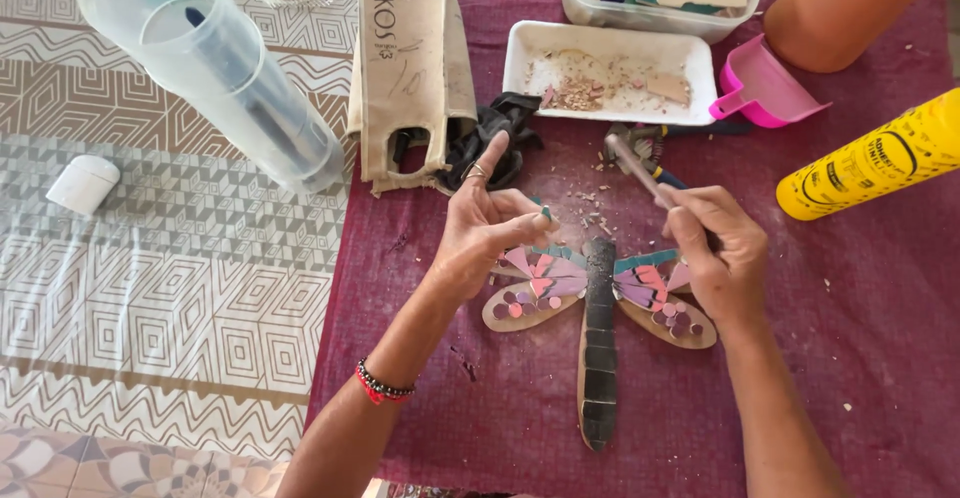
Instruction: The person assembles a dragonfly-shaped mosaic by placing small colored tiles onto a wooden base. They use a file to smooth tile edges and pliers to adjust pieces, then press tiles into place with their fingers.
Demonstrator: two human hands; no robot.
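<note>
Pinching a tiny teal tile chip [546, 213] between thumb and fingertips, the left hand [487, 230] is hovering over the mosaic dragonfly [598, 303] on the maroon cloth [880, 288], while the right hand [715, 253] is gripping tile nippers [640, 163], fingers wrapped around the handles
</note>
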